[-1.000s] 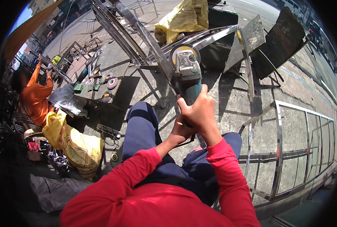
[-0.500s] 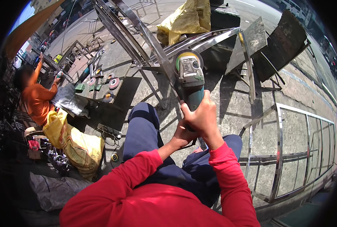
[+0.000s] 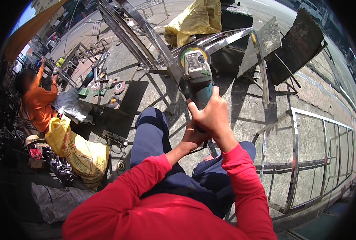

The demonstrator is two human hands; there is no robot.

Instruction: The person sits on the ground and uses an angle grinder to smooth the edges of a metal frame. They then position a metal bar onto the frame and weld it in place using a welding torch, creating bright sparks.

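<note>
I hold an angle grinder (image 3: 198, 74) out in front of me, with a grey metal head, a teal body and a round disc at its far end. My right hand (image 3: 212, 114) is closed around the teal body. Behind it, my left hand (image 3: 192, 138) wraps the rear end, partly hidden by the right. The disc sits beside a shiny square metal tube (image 3: 156, 42) of an upright frame; whether they touch I cannot tell.
A flat metal frame with bars (image 3: 294, 160) lies to the right. Dark plates (image 3: 300, 48) lean at the far right. At left, a person in orange (image 3: 40, 102) sits near grinding discs (image 3: 119, 87), a yellow sack (image 3: 84, 158) and a power strip (image 3: 114, 138).
The grinder and both my hands have shifted slightly left and away from me along the metal tube. The person at left has raised a hand a little.
</note>
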